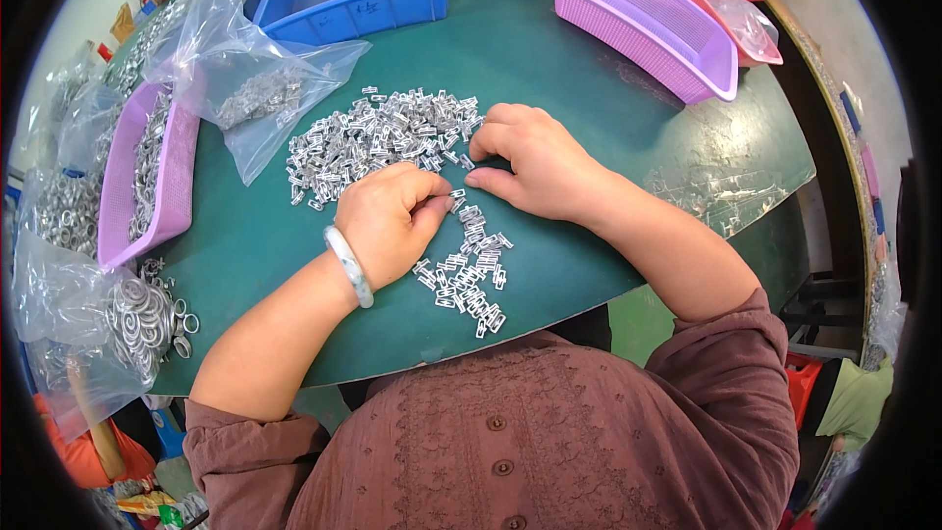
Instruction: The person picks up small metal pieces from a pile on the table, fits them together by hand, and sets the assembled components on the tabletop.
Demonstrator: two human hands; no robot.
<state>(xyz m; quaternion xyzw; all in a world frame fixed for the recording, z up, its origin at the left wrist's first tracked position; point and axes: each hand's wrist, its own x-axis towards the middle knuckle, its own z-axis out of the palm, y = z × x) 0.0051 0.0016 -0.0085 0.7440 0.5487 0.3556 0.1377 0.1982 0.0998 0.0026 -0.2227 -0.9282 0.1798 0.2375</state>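
A large heap of small silvery rectangular metal buckles (378, 137) lies on the green table top. At its near right edge my left hand (388, 221), with a pale bangle (349, 267) on the wrist, is closed in a pinch. One small buckle (457, 195) shows at those fingertips. My right hand (535, 162) rests at the heap's right side, fingers curled, a gap between thumb and forefinger. Nothing shows in that gap; a loose buckle (466, 162) lies just beside it. Nearer to me a smaller, looser group of buckles (471, 275) spreads toward the table edge.
A blue bin (358, 25) and a lilac basket (643, 59) stand at the far side. On the left are a lilac basket (182, 186) of metal parts, clear plastic bags (285, 88) and a pile of metal rings (142, 319). Other people's arms show at the left.
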